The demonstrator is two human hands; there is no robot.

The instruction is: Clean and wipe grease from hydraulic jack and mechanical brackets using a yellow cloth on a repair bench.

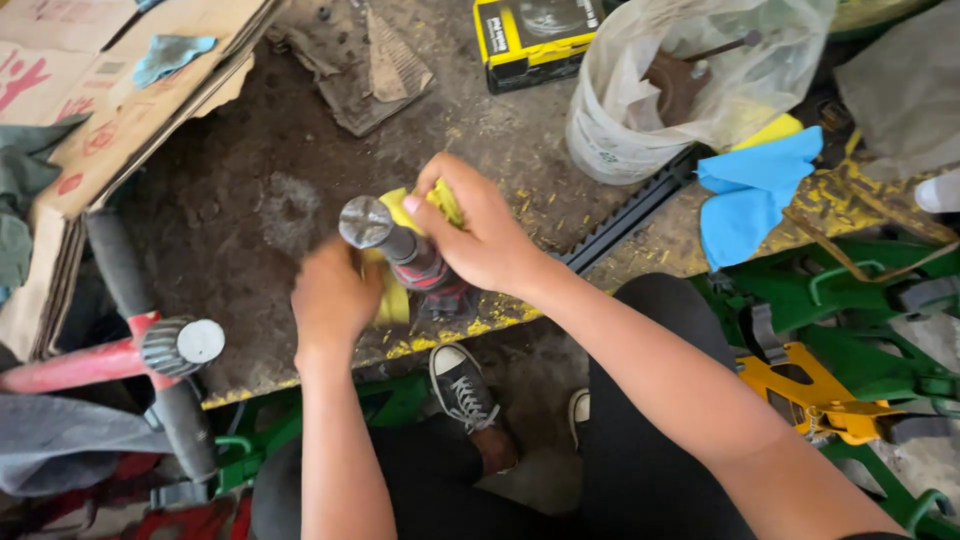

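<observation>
Two hands at the front edge of a dirty bench (250, 200). Left hand (333, 297) is clenched around the lower side of a metal shaft part (395, 245); its fingers are hidden from this angle. Right hand (478, 228) is closed over a yellow cloth (420, 205) pressed against the same part. The part stands roughly upright, with one grey round cap on top and a red-and-black band lower down; its base is covered by hands and cloth, hard to make out. More of the yellow cloth shows below the left hand, so I cannot tell if it is one piece or two.

Counted:
- one blue cloth (755, 195) right of the hands, well apart
- one plastic bag over a white bucket (690, 90), with a rusty tool inside, blurred through the plastic
- one yellow-black box (535, 40), cut off at top
- one stack of cardboard (110, 110) on the left
- two shoes (462, 385) below the bench, the second mostly hidden by a leg

Green and yellow frame (840, 340) at right, partly out of view.
</observation>
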